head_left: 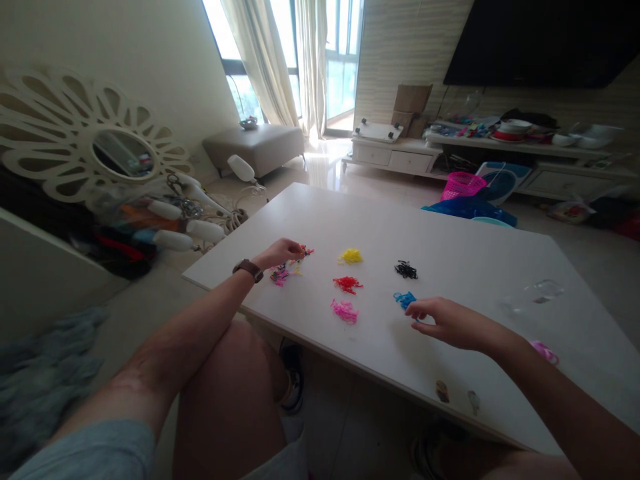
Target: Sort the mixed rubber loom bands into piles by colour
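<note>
On the white table (320, 213), toward its left end, sits a mixed pile (280, 275) of small coloured bands. Left hand (280, 253) is at its far edge, fingertips bunched; can't tell if a band is gripped. Right hand (440, 323) is well apart from it, thumb and fingers parted, by the near side of the blue pile (404, 299); contact unclear. Main risk: cross-mixing. Red pile (349, 285) and pink pile (345, 311) sit close, so one dragged finger could merge them. Yellow pile (351, 256) and black pile (407, 269) have more margin. Bands look light and tangly, may hook together. Surface: flat, pale, clear container (545, 291) at right; brownish trinket (442, 391) near the edge, could get knocked off by the right forearm. Room: bright window (343, 87), curtains (313, 67), bench (255, 150), wall screen (545, 43), cluttered low cabinet (370, 155).
</note>
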`<state>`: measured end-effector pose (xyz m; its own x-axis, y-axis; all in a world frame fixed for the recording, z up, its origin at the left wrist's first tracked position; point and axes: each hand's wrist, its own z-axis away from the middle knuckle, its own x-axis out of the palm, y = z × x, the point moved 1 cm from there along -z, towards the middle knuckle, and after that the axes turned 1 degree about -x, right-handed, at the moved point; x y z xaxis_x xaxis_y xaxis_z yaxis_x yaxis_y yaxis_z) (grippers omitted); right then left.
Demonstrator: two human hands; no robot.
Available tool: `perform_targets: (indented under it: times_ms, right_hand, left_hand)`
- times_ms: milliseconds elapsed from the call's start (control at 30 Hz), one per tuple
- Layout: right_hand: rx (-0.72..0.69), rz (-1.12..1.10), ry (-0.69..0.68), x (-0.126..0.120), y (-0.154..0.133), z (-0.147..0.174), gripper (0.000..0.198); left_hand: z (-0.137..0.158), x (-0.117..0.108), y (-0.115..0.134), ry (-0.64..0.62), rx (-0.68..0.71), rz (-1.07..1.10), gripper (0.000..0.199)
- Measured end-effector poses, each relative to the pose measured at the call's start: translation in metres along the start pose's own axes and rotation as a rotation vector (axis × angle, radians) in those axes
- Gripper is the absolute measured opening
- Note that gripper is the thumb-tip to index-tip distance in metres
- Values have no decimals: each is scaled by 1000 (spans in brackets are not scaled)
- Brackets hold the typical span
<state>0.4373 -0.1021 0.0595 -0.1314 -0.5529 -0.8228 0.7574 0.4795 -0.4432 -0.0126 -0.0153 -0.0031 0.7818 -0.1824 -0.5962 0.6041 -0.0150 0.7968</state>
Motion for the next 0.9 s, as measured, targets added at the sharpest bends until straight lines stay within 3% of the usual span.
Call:
perform_targets:
  times_ms: [333,567,900]
  right_hand:
    - [19,-6,-23,3,2,-2,34]
    - [4,-33,-25,6,6,-3,35]
    - [-33,-16,37,7,3,-5,30]
  left_hand:
    - [-18,49,38,-235,98,-51,21]
    - [-16,74,76,-288,150,-171,17]
    - [-17,89,86,-438,96,196,36]
